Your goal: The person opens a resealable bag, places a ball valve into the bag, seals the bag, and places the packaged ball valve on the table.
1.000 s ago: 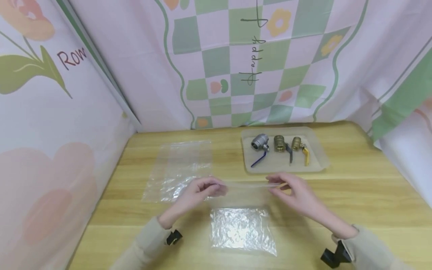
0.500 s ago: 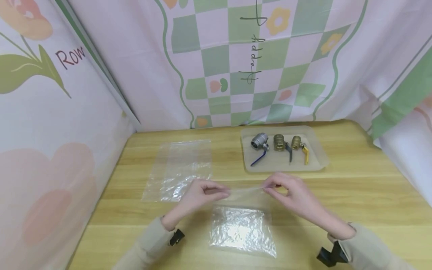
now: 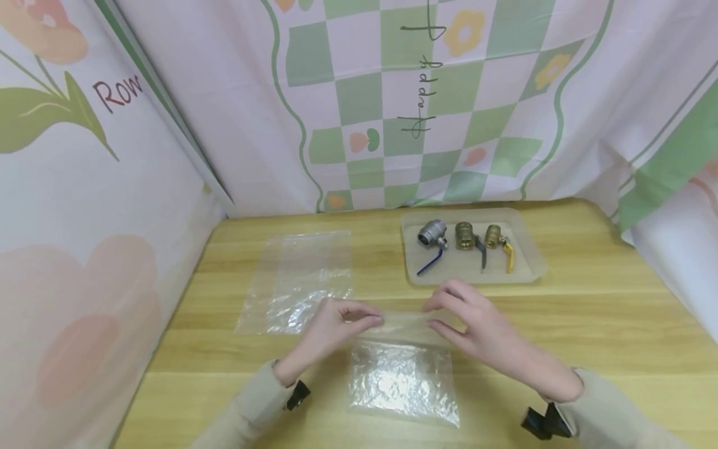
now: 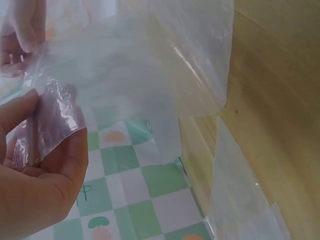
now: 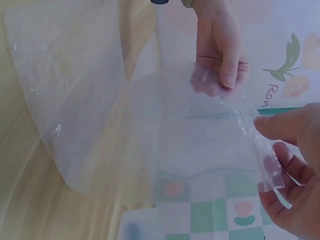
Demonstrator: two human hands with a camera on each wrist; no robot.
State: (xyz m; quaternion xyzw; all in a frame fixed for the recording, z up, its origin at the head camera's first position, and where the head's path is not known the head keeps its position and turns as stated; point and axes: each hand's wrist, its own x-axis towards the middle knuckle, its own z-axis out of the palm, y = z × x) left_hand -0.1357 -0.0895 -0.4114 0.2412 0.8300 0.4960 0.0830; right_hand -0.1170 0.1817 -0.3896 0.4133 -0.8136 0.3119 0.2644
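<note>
My left hand [image 3: 336, 327] pinches the top edge of a clear plastic zip bag [image 3: 401, 327] near its left corner, thumb in front and fingers behind the film. The bag hangs down toward the table, its lower part creased and shiny. At the right end of its zip strip [image 5: 267, 160], my right hand [image 3: 477, 324] has thumb and fingers parted, one on each side of the film. In the left wrist view the film [image 4: 125, 75] spreads out from the zip strip.
Another clear bag [image 3: 303, 274] lies flat on the wooden table [image 3: 589, 330] at the left. A shallow translucent tray [image 3: 527, 262] at the back holds ball valves with blue [image 3: 430, 262], grey [image 3: 480, 254] and yellow [image 3: 508, 257] handles. Printed curtains [image 3: 224, 93] stand behind and left.
My right hand has shifted left along the bag's top edge, and its thumb and fingers have parted from their pinch. My left hand has moved slightly right, still pinching the bag.
</note>
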